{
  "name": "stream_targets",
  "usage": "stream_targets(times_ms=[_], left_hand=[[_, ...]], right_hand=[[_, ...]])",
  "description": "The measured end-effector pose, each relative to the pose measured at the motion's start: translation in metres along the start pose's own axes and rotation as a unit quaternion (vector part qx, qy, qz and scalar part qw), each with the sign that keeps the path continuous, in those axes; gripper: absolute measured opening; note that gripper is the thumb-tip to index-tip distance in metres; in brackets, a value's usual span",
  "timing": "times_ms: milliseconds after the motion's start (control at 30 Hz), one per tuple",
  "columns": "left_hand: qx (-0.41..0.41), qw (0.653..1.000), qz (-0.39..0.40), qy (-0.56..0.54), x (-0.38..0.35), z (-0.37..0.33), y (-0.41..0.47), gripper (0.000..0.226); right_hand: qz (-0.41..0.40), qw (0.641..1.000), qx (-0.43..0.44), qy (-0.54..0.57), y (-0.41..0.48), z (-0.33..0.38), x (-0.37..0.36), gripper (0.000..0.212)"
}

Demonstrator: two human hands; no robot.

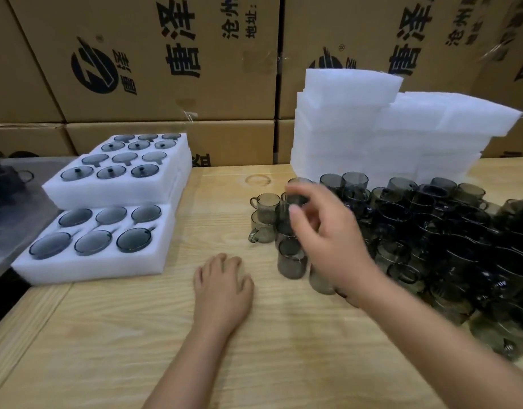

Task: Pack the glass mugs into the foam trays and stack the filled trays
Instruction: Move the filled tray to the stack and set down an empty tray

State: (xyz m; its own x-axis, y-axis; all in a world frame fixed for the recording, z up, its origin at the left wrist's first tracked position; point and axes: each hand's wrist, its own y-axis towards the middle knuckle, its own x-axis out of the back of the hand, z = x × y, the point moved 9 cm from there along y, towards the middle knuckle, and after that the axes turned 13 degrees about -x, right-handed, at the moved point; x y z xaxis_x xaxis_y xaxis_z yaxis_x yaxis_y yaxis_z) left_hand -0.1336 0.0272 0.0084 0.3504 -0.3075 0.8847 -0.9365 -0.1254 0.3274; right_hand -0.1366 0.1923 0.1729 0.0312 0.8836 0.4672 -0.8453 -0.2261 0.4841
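Note:
Several smoky grey glass mugs (pixel 449 231) are crowded together on the right of the wooden table (pixel 165 335), some stacked. Two more mugs (pixel 264 216) stand stacked just left of them. My right hand (pixel 328 240) reaches over the pile's left edge, blurred. Its fingers and thumb pinch the top mug (pixel 297 199) of a short stack. My left hand (pixel 225 287) lies flat on the table with its fingers spread, holding nothing. A white foam tray (pixel 86 271) at the near left holds six mugs. Behind it is a stack of filled foam trays (pixel 112 191).
Tall stacks of white foam trays (pixel 343 128) stand at the back right, behind the mugs. Printed cardboard boxes (pixel 165 54) wall off the back. A grey metal surface (pixel 18 178) adjoins the table at the far left.

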Motion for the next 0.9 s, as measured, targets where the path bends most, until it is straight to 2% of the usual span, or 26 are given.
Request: stream_targets(times_ms=[167,267,367,467,633,700,800,900], left_hand=[[0.017,0.999,0.025,0.024,-0.006,0.002,0.002,0.05],[0.024,0.998,0.03,0.039,-0.005,0.002,0.003,0.052],[0.024,0.998,0.028,0.057,-0.005,0.001,0.002,0.053],[0.024,0.997,0.03,0.063,-0.006,0.002,0.002,0.053],[0.025,0.998,0.012,0.059,-0.006,0.003,0.003,0.054],[0.028,0.998,0.005,0.054,-0.004,0.004,0.002,0.055],[0.036,0.999,-0.003,0.018,-0.004,0.006,0.004,0.059],[0.044,0.992,-0.08,-0.088,0.008,0.01,0.005,0.052]], right_hand=[[-0.084,0.976,-0.052,-0.196,0.166,-0.031,0.063,0.062],[-0.076,0.946,-0.121,-0.293,0.234,-0.066,0.091,0.079],[-0.022,0.923,-0.161,-0.35,0.268,-0.09,0.094,0.08],[-0.026,0.904,-0.178,-0.387,0.28,-0.097,0.09,0.071],[-0.056,0.893,-0.2,-0.398,0.275,-0.094,0.091,0.056],[-0.075,0.905,-0.193,-0.371,0.269,-0.087,0.096,0.053],[-0.125,0.927,-0.167,-0.311,0.246,-0.066,0.107,0.066],[-0.159,0.952,-0.112,-0.236,0.205,-0.038,0.118,0.069]])
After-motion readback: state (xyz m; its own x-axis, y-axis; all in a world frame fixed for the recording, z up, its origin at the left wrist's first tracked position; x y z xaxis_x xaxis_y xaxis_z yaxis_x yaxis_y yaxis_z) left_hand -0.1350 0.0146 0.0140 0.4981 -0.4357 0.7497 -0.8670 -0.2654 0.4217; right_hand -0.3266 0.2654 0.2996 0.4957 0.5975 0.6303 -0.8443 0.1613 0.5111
